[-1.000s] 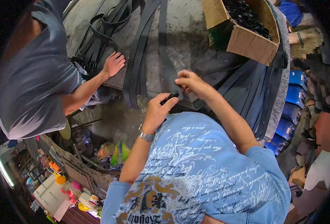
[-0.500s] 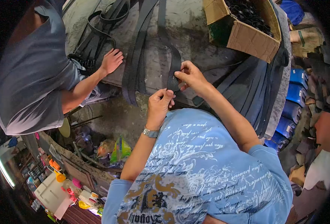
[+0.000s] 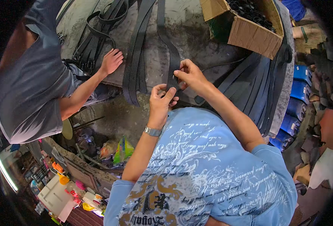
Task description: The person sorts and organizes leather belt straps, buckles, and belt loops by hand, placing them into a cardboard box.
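Observation:
A black belt strap [image 3: 168, 45] runs down over the table to its near edge, where both my hands work at its end. My left hand [image 3: 161, 102], with a wristwatch above it, pinches the lower end of the strap between thumb and fingers. Just above and to the right, my right hand [image 3: 191, 76] grips the strap's edge, thumb on top. The fingers partly cover the strap's end, so its detail there cannot be made out. Left of this strap, more black straps [image 3: 137, 60] hang over the table edge.
An open cardboard box [image 3: 255, 38] of small black pieces stands at the back right, with a fan of black straps [image 3: 255, 88] below it. A co-worker's hand [image 3: 112, 61] rests on the table [image 3: 196, 34] at left, near straps with buckles [image 3: 84, 64]. Blue containers [image 3: 297, 92] are stacked at right.
My left hand's fingers have spread a little, and its thumb has come up onto the strap. The strap's end lies flatter between my hands. The co-worker has leaned slightly left.

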Demonstrator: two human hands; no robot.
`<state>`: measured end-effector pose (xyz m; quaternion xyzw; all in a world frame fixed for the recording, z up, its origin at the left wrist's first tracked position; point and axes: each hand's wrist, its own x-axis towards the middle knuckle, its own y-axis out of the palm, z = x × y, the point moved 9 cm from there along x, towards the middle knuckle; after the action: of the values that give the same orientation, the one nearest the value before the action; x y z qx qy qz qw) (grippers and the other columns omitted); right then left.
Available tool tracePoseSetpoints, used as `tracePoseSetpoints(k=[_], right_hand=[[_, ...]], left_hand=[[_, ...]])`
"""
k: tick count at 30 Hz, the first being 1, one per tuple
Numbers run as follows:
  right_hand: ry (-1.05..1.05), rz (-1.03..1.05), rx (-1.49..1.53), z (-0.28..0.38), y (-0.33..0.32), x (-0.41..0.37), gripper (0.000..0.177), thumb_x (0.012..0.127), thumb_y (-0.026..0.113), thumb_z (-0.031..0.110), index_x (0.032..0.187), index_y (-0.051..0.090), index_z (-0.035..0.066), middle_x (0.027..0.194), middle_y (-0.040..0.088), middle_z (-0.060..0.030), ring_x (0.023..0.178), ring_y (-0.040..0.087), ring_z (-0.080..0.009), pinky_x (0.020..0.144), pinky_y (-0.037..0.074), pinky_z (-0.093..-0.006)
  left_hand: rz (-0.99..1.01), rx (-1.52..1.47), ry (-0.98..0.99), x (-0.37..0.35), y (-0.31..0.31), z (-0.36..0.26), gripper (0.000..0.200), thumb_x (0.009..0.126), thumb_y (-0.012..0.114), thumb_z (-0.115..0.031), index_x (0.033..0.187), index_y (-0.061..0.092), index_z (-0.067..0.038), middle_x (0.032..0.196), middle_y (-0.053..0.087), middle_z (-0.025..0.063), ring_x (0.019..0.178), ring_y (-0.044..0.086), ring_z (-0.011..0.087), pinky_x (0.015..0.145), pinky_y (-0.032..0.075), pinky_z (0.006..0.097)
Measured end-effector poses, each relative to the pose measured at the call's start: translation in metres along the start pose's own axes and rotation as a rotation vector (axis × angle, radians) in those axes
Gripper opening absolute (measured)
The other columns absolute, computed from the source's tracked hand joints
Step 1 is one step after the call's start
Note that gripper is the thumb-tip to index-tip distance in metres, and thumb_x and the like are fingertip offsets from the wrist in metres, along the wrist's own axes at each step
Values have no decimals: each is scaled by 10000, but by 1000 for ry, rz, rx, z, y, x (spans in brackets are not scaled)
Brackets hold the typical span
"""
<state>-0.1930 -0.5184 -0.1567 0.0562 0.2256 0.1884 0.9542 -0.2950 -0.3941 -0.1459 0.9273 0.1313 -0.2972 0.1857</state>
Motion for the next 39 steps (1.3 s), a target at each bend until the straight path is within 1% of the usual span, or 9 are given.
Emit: tracePoseSetpoints(k=[6, 10, 12, 15, 19, 21, 25, 33, 39], right_hand=[[-37, -4, -58, -9, 2, 7, 310, 863, 708, 184, 1018, 490, 26, 842, 559, -71, 649, 580, -140, 478, 490, -286], [9, 39, -76, -15, 6, 3, 230, 884, 687, 212, 996, 521, 100, 835, 593, 2, 699, 565, -79, 526, 428, -231], [30, 51, -76, -18, 3, 3, 245, 871, 698, 230, 997, 525, 112, 834, 592, 12, 709, 564, -80, 542, 411, -237], [73, 19, -9, -20, 0, 1, 266, 836, 729, 162, 979, 534, 51, 804, 585, -49, 697, 565, -119, 578, 451, -273], [113, 47, -38, -28, -1, 1, 261, 842, 723, 201, 981, 538, 81, 803, 588, -16, 699, 558, -101, 560, 420, -260], [125, 72, -72, -26, 1, 0, 255, 852, 713, 254, 987, 533, 133, 822, 594, 30, 732, 567, -76, 579, 398, -241], [113, 85, -49, -23, 3, -1, 251, 853, 714, 260, 975, 534, 134, 815, 600, 29, 724, 572, -73, 578, 404, -244], [58, 142, -71, -22, 11, -5, 249, 856, 719, 258, 972, 539, 132, 801, 593, 30, 714, 571, -73, 570, 408, -242], [138, 151, -67, -38, 13, -1, 182, 875, 696, 245, 924, 564, 129, 785, 576, 35, 716, 563, -69, 555, 400, -236]], left_hand=[[38, 8, -73, 7, -3, 15, 257, 915, 694, -238, 1047, 575, -52, 923, 635, 32, 807, 662, 128, 633, 548, 216], [16, -8, -85, 1, -3, 10, 289, 942, 653, -314, 1019, 621, -37, 935, 671, 38, 826, 681, 121, 646, 533, 214], [67, -50, -123, -5, 2, 5, 319, 970, 603, -332, 1078, 621, -31, 933, 674, 38, 834, 683, 120, 650, 536, 211], [100, -42, -116, -10, 2, 3, 377, 997, 548, -353, 1173, 608, -25, 930, 679, 43, 832, 683, 116, 653, 539, 205], [156, -29, -131, -7, -3, 9, 468, 995, 556, -315, 1323, 488, 11, 968, 646, 68, 862, 690, 161, 656, 568, 230], [152, 5, -156, -4, -8, 14, 457, 993, 562, -309, 1324, 498, 0, 942, 649, 53, 821, 684, 147, 638, 558, 229], [126, 51, -94, -6, -8, 10, 463, 980, 591, -307, 1302, 539, 22, 953, 668, 34, 701, 652, 102, 600, 520, 218], [55, 123, -51, 6, -14, 9, 400, 973, 607, -289, 1242, 577, 5, 880, 616, -10, 598, 561, 70, 511, 445, 218], [45, 270, 7, 21, -21, -2, 372, 955, 632, -298, 1173, 605, 2, 882, 609, -9, 521, 496, 58, 477, 411, 204]])
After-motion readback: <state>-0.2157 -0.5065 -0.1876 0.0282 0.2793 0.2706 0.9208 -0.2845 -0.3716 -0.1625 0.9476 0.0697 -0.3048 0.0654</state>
